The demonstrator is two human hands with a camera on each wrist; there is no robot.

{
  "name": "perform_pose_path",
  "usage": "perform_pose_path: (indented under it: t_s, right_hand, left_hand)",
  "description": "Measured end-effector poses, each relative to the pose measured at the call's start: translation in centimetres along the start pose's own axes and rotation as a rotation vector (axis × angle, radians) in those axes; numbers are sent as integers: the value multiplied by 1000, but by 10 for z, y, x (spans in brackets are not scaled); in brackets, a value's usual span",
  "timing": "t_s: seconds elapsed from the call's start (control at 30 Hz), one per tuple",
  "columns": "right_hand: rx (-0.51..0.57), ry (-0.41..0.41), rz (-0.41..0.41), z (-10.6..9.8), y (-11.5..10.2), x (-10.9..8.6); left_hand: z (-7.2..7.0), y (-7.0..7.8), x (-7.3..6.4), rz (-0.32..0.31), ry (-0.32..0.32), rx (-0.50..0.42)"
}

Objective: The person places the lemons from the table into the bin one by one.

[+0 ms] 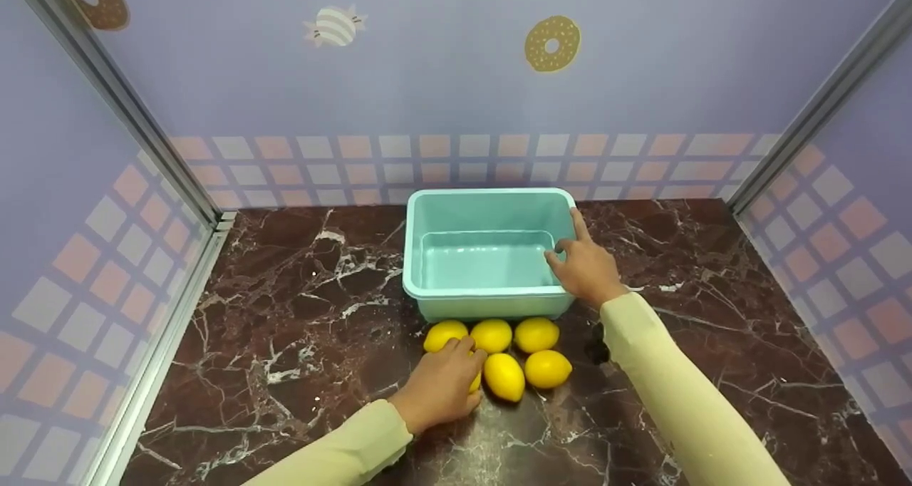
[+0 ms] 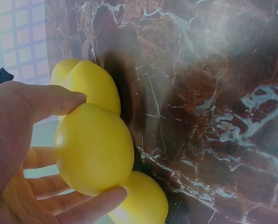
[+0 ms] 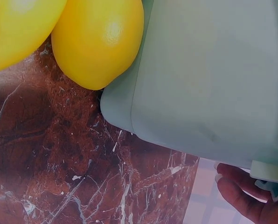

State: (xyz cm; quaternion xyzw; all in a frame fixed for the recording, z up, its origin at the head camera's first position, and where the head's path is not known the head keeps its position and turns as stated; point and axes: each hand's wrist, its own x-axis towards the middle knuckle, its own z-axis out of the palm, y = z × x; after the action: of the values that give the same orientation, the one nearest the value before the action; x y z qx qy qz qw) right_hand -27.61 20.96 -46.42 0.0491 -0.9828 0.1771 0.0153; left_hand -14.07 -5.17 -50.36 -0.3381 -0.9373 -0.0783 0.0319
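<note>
My left hand (image 1: 443, 380) grips a lemon (image 2: 94, 148) at the left end of the front row, thumb on one side and fingers round the other. More yellow lemons lie close about it: one in the front middle (image 1: 504, 377), one at the front right (image 1: 548, 369) and a back row along the tub, including a lemon (image 1: 537, 335) at its right end. My right hand (image 1: 590, 269) holds the right rim of a light teal plastic tub (image 1: 499, 292), thumb on the inner side and other fingers (image 3: 239, 193) outside under the rim. The tub's inside shows only its bare floor.
Dark red marble-patterned tabletop (image 1: 313, 372) lies under everything. A lilac wall (image 1: 442, 80) with a tile pattern stands close behind the tub, and side panels with metal edge strips (image 1: 160, 347) bound the left and right. A small dark object (image 1: 597, 347) shows beside the right sleeve.
</note>
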Motion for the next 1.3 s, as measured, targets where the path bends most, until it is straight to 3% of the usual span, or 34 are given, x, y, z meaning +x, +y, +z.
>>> perform_pose_path:
  t_s: [0.33,1.3]
  right_hand:
    - [12,-18,10,0,0,1]
    - [11,-5,-4,0,-1,-1]
  left_hand:
    - [-2,0,-1,7,38,29]
    - [-27,3,6,4,33,44]
